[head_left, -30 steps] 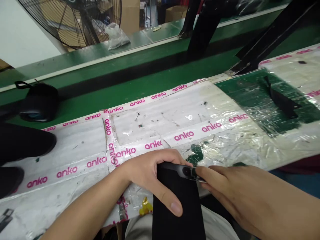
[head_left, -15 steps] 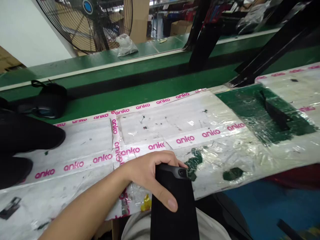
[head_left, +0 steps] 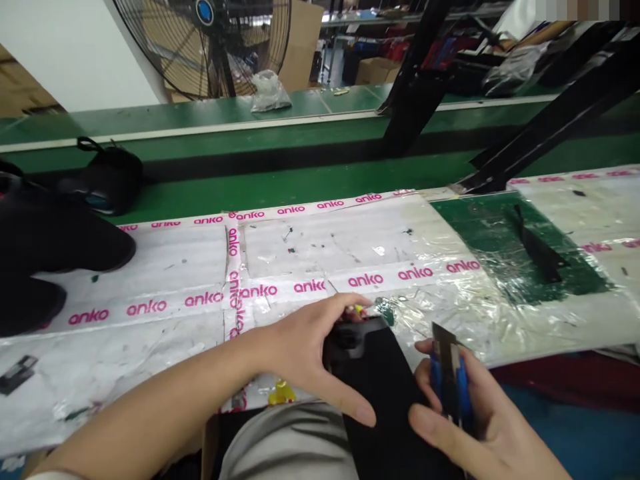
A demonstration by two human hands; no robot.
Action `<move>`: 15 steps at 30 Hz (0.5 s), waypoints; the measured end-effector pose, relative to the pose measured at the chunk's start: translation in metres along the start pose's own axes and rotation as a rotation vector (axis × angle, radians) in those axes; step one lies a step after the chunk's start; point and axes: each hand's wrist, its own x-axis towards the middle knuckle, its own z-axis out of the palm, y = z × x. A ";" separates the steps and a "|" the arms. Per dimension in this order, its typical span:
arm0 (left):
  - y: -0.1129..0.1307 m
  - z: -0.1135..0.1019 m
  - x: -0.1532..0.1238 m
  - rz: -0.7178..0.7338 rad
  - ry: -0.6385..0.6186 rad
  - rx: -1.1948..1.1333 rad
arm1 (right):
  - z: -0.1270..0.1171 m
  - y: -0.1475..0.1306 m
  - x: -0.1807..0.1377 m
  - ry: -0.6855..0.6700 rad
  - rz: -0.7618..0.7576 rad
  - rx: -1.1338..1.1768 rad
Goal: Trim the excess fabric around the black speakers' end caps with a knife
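Note:
My left hand (head_left: 305, 360) grips the upper end of a long black flat-faced piece (head_left: 385, 380), its thumb laid across the face and its fingers round the far edge. A dark moulded end cap (head_left: 350, 337) tops this piece. On its right side, my right hand (head_left: 480, 413) is closed round a blue-handled utility knife (head_left: 453, 380). The metal blade points up, away from me. My right thumb rests at the black piece's edge. The lower end of the piece runs out of view over my lap.
A white-covered bench (head_left: 325, 247) with pink-lettered tape lies ahead. Black padded shapes (head_left: 75, 233) and a black pouch (head_left: 107, 177) are at left. A black strip (head_left: 540, 247) lies on the green patch at right. Behind stand black slanted posts (head_left: 415, 87) and a fan (head_left: 205, 40).
My right hand has come into view with the utility knife. The black piece has shifted right and tilted, with my left hand still on it. The head view has turned slightly.

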 end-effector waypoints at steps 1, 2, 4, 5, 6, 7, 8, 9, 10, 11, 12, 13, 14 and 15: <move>-0.003 0.000 0.000 0.009 -0.008 -0.012 | -0.005 0.001 0.002 0.014 0.013 0.026; -0.006 0.001 0.000 0.011 -0.006 -0.023 | -0.009 0.002 0.003 0.031 0.024 0.047; -0.008 0.005 0.001 0.013 0.016 -0.021 | -0.013 0.005 0.003 0.057 0.067 0.113; -0.008 0.006 0.002 0.013 0.032 -0.008 | -0.013 0.006 0.002 0.062 0.092 0.146; -0.007 0.008 0.003 0.024 0.046 0.005 | -0.013 0.007 0.002 0.061 0.113 0.178; -0.006 0.009 0.004 0.046 0.058 0.017 | -0.012 0.008 0.002 0.057 0.129 0.206; -0.005 0.009 0.005 0.070 0.062 0.028 | -0.011 0.008 0.002 0.052 0.141 0.228; -0.004 0.009 0.005 0.088 0.060 0.036 | -0.011 0.008 0.002 0.046 0.148 0.247; -0.003 0.009 0.006 0.100 0.059 0.044 | -0.011 0.008 0.003 0.039 0.155 0.265; -0.002 0.009 0.006 0.104 0.059 0.051 | -0.012 0.007 0.004 0.034 0.163 0.283; -0.002 0.009 0.006 0.099 0.057 0.056 | -0.012 0.007 0.006 0.029 0.176 0.301; -0.001 0.009 0.005 0.091 0.053 0.059 | -0.013 0.008 0.008 0.025 0.192 0.320; -0.001 0.009 0.005 0.078 0.047 0.058 | -0.014 0.009 0.009 0.019 0.210 0.340; -0.002 0.008 0.005 0.065 0.046 0.054 | -0.015 0.010 0.011 0.010 0.229 0.361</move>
